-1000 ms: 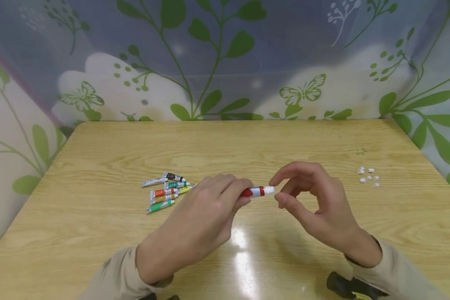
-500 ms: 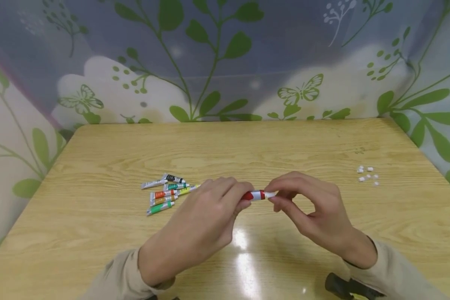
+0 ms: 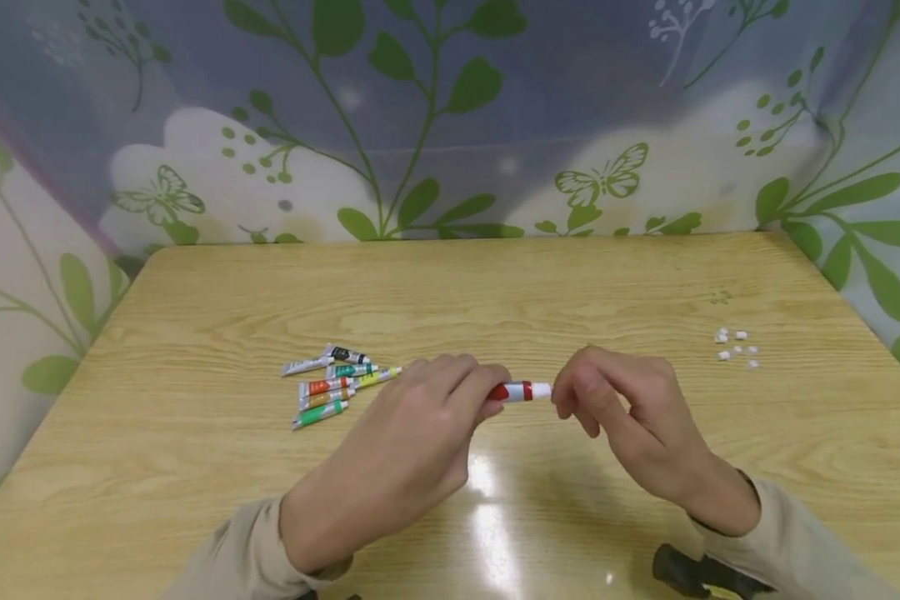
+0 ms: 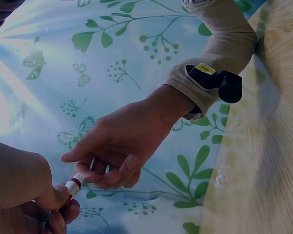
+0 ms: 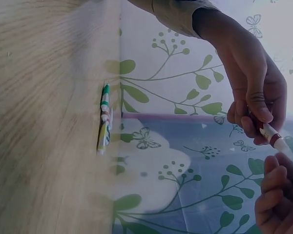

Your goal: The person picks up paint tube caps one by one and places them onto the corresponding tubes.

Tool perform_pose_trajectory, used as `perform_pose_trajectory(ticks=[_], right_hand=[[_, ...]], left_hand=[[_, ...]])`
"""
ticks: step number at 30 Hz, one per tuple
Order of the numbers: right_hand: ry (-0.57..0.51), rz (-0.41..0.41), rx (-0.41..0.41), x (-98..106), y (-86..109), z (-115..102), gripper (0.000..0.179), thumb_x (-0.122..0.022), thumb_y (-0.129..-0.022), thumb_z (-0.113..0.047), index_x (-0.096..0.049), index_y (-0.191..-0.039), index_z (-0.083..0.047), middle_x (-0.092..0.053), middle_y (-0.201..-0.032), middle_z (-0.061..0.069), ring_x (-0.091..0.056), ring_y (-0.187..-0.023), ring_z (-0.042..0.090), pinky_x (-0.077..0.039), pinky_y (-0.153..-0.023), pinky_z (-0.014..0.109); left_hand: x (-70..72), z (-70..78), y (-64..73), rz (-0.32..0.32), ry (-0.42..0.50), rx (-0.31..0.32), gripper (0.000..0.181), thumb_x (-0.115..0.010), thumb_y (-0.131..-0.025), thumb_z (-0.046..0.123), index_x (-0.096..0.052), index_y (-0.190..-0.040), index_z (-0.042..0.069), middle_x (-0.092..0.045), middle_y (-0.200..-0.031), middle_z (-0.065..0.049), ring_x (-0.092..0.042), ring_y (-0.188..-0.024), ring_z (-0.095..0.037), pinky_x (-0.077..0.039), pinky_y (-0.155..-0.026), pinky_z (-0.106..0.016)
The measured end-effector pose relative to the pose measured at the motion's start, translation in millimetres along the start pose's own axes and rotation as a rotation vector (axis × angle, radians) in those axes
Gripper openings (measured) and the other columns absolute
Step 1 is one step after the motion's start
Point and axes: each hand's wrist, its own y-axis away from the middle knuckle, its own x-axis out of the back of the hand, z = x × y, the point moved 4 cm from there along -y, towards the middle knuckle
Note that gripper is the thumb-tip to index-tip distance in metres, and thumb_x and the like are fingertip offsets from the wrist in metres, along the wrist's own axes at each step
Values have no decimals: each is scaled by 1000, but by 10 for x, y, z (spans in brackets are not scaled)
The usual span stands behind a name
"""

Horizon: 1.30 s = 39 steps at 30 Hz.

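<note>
My left hand (image 3: 408,446) grips a small red paint tube (image 3: 515,392) above the table, its white cap (image 3: 542,390) pointing right. Right at the cap's tip are the bent fingers of my right hand (image 3: 641,417). In the left wrist view, the white cap (image 4: 80,177) shows beside the right hand (image 4: 132,131), whose thumb and fingers stand apart. The right wrist view has the tube (image 5: 269,132) sticking out between the left hand's thumb and fingers, with its capped end near the right fingertips (image 5: 272,165). Most of the tube body is hidden inside the left hand.
Several paint tubes in different colours, among them a green tube (image 3: 320,414) and a black tube (image 3: 347,355), lie grouped on the wooden table (image 3: 217,317) at left. Several small white caps (image 3: 723,356) are scattered at right. A patterned cloth (image 3: 495,167) hangs behind.
My right hand moved in and pinched the white cap; now its thumb has slid off and the whole cap shows again. The left hand keeps holding the tube nearly still.
</note>
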Motion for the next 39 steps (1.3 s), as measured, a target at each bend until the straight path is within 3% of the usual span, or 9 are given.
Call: perform_pose_trajectory(ticks=[5,10,19,39], right_hand=[[101,-3,69,-6,-46,-62,30,-61,-96,-26,-62,-99,4,-62,-77,0,-54,-63,2,-46,-56,15],[110,-17,148,-29,-69,-101,22,-62,-96,-19,-64,-91,3,-66,-84,8,-55,-69,6,-45,-58,14],[98,1,146,-15,-55,-97,21,-63,-95,-18,-65,-89,2,-67,-83,9,-53,-67,6,-43,-55,15],[75,22,155,-31,-60,-68,22,-63,-94,-16,-66,-88,5,-67,-79,8,-54,-64,4,-45,-56,15]], left_hand=[[17,-10,-1,-3,-8,10,12,-64,-93,9,-64,-102,0,-59,-82,0,-54,-69,-14,-44,-61,-25],[5,-6,-2,-18,-16,4,11,-64,-93,10,-64,-100,2,-59,-81,0,-53,-68,-13,-43,-59,-24],[-17,-9,-9,-49,2,12,11,-62,-95,10,-64,-102,2,-62,-85,0,-55,-71,-12,-45,-62,-24],[17,-12,16,-20,16,-3,9,-64,-94,12,-64,-98,4,-62,-84,0,-55,-69,-12,-41,-59,-22]])
